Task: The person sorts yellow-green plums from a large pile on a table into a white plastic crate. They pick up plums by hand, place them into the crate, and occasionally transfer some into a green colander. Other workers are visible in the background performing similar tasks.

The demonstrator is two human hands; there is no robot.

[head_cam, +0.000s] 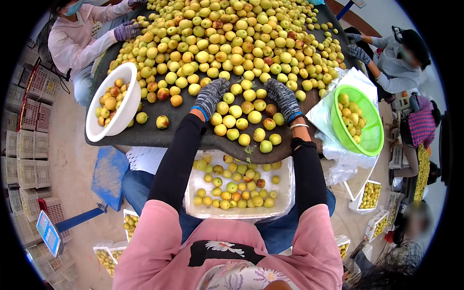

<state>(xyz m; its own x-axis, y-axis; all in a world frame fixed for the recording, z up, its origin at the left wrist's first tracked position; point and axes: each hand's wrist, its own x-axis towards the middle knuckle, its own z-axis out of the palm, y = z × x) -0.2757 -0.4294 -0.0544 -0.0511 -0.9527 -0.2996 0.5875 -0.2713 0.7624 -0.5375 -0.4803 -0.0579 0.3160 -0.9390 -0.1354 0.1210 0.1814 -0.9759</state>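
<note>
Both my hands wear grey knitted gloves and rest on a dark cloth-covered table (150, 135). My left hand (213, 96) curves around the left side of a loose group of yellow-green round fruits (255, 116). Opposite it, my right hand (283, 98) curves around the right side, fingers pointing away from me. Neither hand visibly grips a fruit. Some fruits show red-brown patches. Beyond my fingertips spreads a large heap of the same fruit (224, 34). Below the table edge, a white foam box (285, 190) on my lap holds several fruits; the edge hides its far side.
A white bowl (134, 96) of reddish fruit stands left; a green plastic basket (375, 132) of fruit sits right on plastic sheeting. Gloved hands of co-workers (127, 31) (359, 53) are at the table's sides. A blue scale platform (108, 177) and stacked crates (32, 143) stand left.
</note>
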